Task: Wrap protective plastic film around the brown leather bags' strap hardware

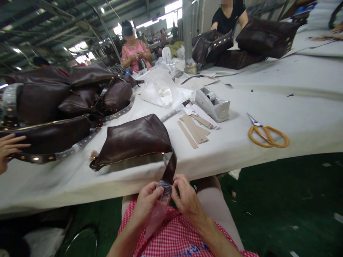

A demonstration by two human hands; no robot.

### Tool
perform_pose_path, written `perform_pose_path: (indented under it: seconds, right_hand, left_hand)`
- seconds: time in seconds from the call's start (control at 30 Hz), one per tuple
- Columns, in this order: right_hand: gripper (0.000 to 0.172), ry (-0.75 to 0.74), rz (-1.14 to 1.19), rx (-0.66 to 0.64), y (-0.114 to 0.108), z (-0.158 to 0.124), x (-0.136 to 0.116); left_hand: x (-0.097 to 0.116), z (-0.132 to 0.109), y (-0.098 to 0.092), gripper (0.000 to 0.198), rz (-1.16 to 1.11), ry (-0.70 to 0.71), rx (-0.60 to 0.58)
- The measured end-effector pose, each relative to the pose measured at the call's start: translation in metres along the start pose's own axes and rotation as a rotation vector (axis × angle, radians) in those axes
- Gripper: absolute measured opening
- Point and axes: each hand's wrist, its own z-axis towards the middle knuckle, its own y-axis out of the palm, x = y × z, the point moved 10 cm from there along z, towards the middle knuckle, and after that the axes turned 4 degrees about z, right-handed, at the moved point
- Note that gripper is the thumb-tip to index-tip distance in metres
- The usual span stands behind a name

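Note:
A dark brown leather bag lies on the white-covered table, its zipper edge towards me. From its right end a leather strap hangs over the table's front edge. Clear plastic film covers the strap's lower end, and a loose length of it trails over my lap. My left hand pinches the film-covered end between thumb and fingers. On the other side, my right hand has its fingertips closed at the edge of the same wrapped end; the fingers hide what exactly they grip.
Orange-handled scissors and a grey tape dispenser lie to the right. Cardboard strips sit near the bag. Another person's hand touches a bag in the pile at left. More bags stand at back right.

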Motion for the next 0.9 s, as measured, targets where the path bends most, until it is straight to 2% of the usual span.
perform_pose_path:
  seconds: [0.3,0.43,0.53,0.63,0.9]
  right_hand:
    - [0.012,-0.096,-0.049,0.019,-0.007,0.005,-0.002]
    - [0.012,-0.151,-0.048,0.039,-0.01,0.008,-0.005]
    - [0.013,-0.188,-0.069,0.049,-0.011,0.01,-0.008]
    - [0.012,-0.15,-0.014,0.049,-0.013,0.01,-0.005]
    - [0.013,0.067,0.277,-0.009,-0.013,0.003,0.006]
  left_hand:
    - [0.007,0.0,0.009,0.03,0.023,0.042,-0.058]
    - [0.02,-0.004,0.015,0.048,0.028,0.09,-0.084]
    - [0.032,-0.009,0.014,0.055,0.136,0.194,-0.055]
    - [0.037,-0.012,0.013,0.041,0.244,0.255,-0.024]
    - [0.031,-0.013,0.023,0.024,0.275,0.212,-0.029]
